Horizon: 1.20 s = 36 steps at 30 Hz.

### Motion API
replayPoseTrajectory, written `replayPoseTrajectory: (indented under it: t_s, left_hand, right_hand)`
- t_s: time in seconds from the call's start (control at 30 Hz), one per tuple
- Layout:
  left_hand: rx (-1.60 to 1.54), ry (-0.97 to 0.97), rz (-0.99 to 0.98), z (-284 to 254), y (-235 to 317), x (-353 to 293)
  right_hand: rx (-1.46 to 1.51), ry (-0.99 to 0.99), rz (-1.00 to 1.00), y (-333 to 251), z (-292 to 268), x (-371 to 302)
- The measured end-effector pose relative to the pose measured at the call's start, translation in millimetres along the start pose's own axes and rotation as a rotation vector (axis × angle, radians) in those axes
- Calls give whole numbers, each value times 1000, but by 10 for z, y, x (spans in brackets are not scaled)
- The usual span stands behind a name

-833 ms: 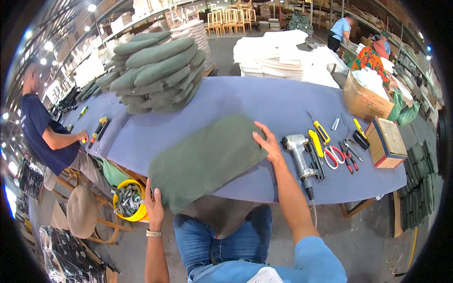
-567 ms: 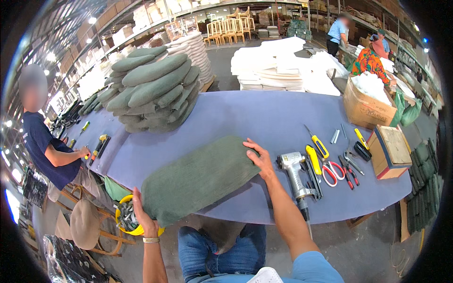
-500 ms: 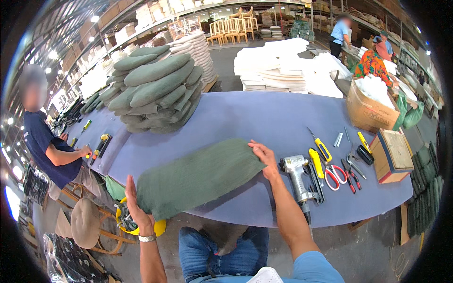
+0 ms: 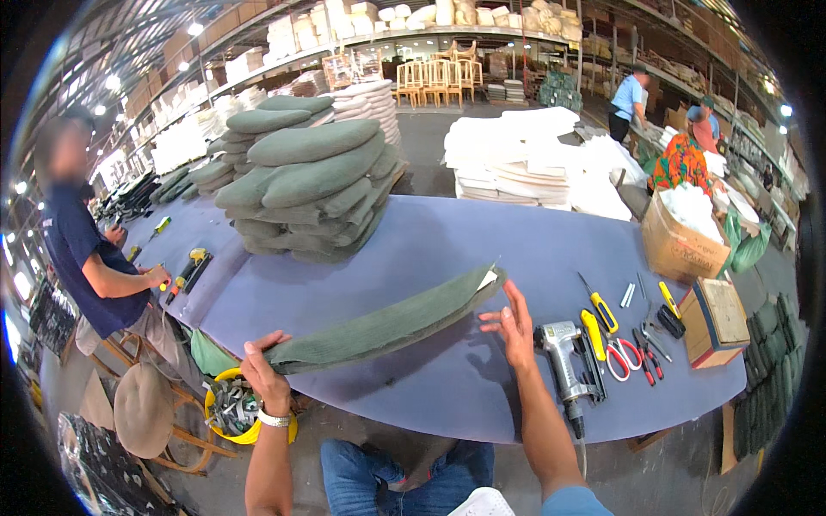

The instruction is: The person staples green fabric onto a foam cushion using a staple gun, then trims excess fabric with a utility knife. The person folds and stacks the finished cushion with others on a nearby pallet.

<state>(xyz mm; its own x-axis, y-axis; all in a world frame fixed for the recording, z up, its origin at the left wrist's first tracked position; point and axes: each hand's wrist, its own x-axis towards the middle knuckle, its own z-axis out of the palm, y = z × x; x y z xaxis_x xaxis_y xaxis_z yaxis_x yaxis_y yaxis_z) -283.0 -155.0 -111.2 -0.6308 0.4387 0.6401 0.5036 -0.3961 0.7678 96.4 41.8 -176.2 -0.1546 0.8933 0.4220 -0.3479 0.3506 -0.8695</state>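
A long, dark green fabric-covered cushion (image 4: pixel 387 325) is tilted up on its edge above the table, its narrow side turned toward me. My left hand (image 4: pixel 268 378) grips its left end, with the fingers partly behind the fabric. At the far right end a small white piece (image 4: pixel 488 279) sticks out from the cover. My right hand (image 4: pixel 514 331) is beside that end, fingers spread and apart from the cushion. Right of this hand, a silver pneumatic staple gun (image 4: pixel 564 365) lies on the table with its hose hanging over the edge.
A blue-grey table (image 4: pixel 413 249) bears a tall pile of green cushions (image 4: pixel 314 185) and, on the right, red-handled scissors (image 4: pixel 621 357), a screwdriver (image 4: pixel 602 310), pliers (image 4: pixel 647 354) and a box (image 4: pixel 712 322). A yellow bucket (image 4: pixel 245 434) stands below left. Another person (image 4: pixel 90 258) works at left.
The cushion has turned from its broad face to its narrow edge. My right hand has let go of its right end and opened. My left hand has closed on the left end.
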Motion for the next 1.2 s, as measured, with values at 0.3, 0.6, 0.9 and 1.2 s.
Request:
replayPoseTrajectory:
  t_s: [0.3, 0.6, 0.9, 1.2]
  left_hand:
    - [223, 175, -343, 127, -351, 643]
    - [38, -305, -36, 31, 270, -359]
    - [-61, -424, 118, 26, 395, -530]
    - [-37, -415, 225, -20, 328, -581]
  right_hand:
    - [-564, -31, 172, 468, 103, -98]
    - [-392, 45, 104, 507, 48, -159]
    - [-178, -308, -83, -910, 1653, -803]
    - [-895, -361, -133, -1259, 2550, -662]
